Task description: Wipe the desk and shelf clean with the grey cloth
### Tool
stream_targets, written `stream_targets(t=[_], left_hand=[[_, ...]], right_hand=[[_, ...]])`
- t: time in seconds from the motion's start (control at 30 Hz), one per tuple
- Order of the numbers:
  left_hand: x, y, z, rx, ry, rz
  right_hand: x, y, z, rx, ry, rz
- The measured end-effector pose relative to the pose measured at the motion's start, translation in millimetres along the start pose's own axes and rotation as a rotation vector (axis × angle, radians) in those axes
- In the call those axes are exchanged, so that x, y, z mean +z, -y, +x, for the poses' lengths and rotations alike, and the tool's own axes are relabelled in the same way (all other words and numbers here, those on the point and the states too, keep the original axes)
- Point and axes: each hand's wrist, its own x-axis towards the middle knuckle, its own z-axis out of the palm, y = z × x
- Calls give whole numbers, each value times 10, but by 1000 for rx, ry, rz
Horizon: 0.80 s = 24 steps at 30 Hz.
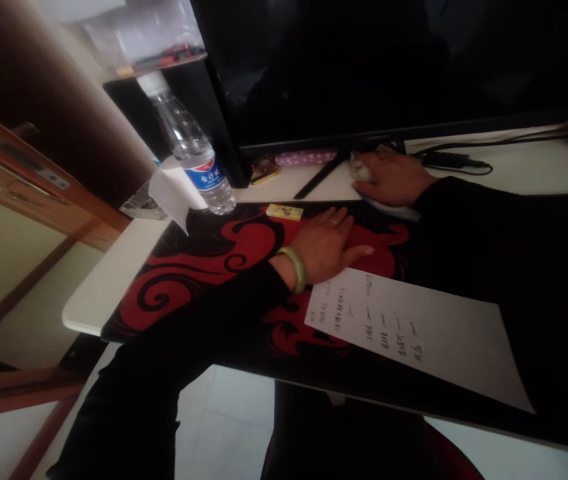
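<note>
"Where are your hands?"

"My right hand (389, 177) is curved over a white mouse (361, 168), gripping it on the table (114, 273), just below the monitor (364, 67)."

"And the other one?"

"My left hand (324, 248) lies flat and spread on a red-and-black mat (199, 267), holding nothing, with a green bangle (295, 269) on the wrist."

"What's close to it?"

"A handwritten sheet (404, 333) lies on the mat, just beside my thumb (361, 252). A small yellow box (284, 212) sits past my fingertips."

"Anything further left?"

"A water bottle (194, 160) stands upright, a white tissue (174, 197) against it."
</note>
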Motion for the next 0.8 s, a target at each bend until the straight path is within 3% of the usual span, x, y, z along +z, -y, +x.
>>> stream_targets(t=[0.1,0.17,0.27,0.37,0.5,0.63,0.8], left_hand=[[-8,-5,22,3,-6,-20],[-14,-12,33,-10,-12,-51],[-35,2,0,-54,-72,-112],[-94,106,-69,-69,-188,-148],[-241,435,41,-129,-206,-65],[-371,888,478,-268,-116,106],[-376,1343,915,-309,-77,220]], right_hand=[[-2,214,230,113,3,-4],[-33,319,277,98,14,34],[-105,296,183,-55,58,118],[-144,62,9,-208,83,213],[-29,-212,-15,-143,22,132],[160,-215,164,-107,-39,110],[276,-273,256,-189,-79,182]])
